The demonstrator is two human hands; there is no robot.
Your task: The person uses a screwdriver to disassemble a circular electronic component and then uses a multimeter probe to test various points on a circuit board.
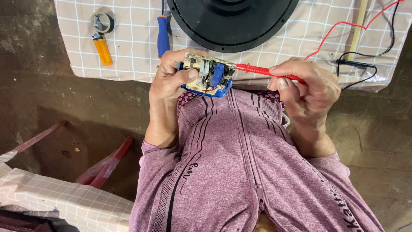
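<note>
Circuit board (208, 74) in its blue housing sat clamped in the left hand (171, 77), just off the tabletop's (128, 64) near edge. The right hand (307, 83) pinched a red probe (257, 70), its tip touching the board.

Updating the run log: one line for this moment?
left hand: holds circuit board | right hand: holds red probe, tip at board

A circuit board (209, 74) is held just over the near edge of the table (128, 64), between the left hand (171, 77) and the right hand (307, 83). A probe (262, 71) is laid against its right side. A round disc (231, 21) is set behind it, a screwdriver (163, 34) left of that, and a lighter (103, 49) and tape roll (103, 21) toward the left edge.
</note>
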